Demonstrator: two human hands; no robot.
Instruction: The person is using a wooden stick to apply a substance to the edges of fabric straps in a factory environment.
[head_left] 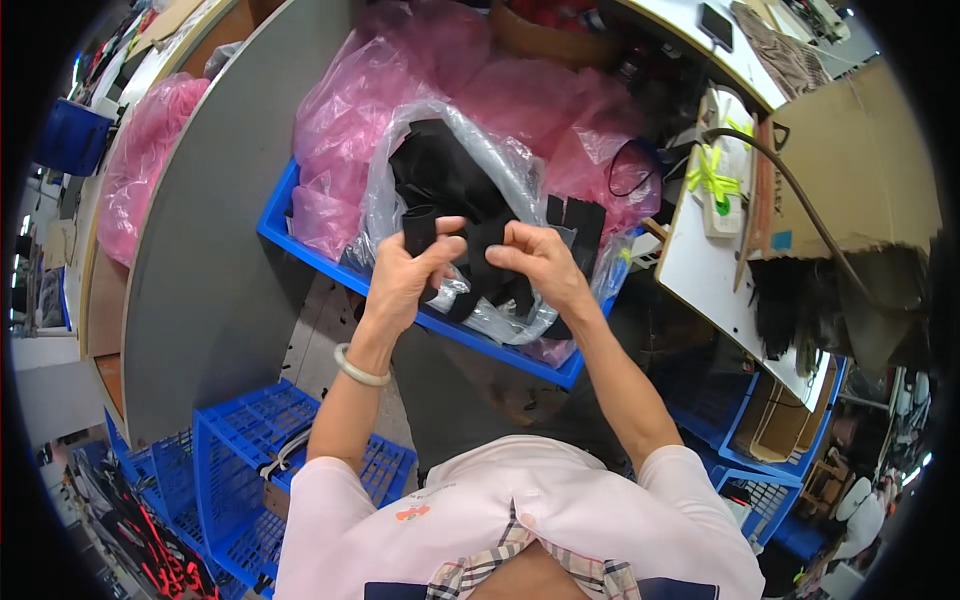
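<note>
Gripping a bunch of black fabric strips (470,262), both hands work close together above a blue plastic crate (300,240). The left hand (405,275) is closed around one upright strip, its thumb pressed across the front and the strip's folded top standing just above the fingers. The right hand (540,262) is curled over the neighbouring strips, fingertips pinching them at the top, so the two hands nearly touch in the middle of the view. More strips hang below the hands and a few stick out to the right of the right hand.

The strips sit at the mouth of a clear plastic bag (480,150) that holds a dark heap of the same black material. This bag lies in the crate, on top of crumpled pink plastic bags (350,110) that fill the crate's far side.

A pale bangle (358,368) circles the left wrist. The person wears a light pink top (520,510) with a checked collar.

To the left of the crate runs a curved grey bench (190,250), with another pink bag (140,150) beyond it. Empty-looking blue lattice baskets (250,450) stand at the lower left. To the right, a white bench (700,250) carries a tool with yellow-green ties (715,175), and a brown cardboard sheet (860,160) leans beside it, with a dark hose (800,210) curving across it.
</note>
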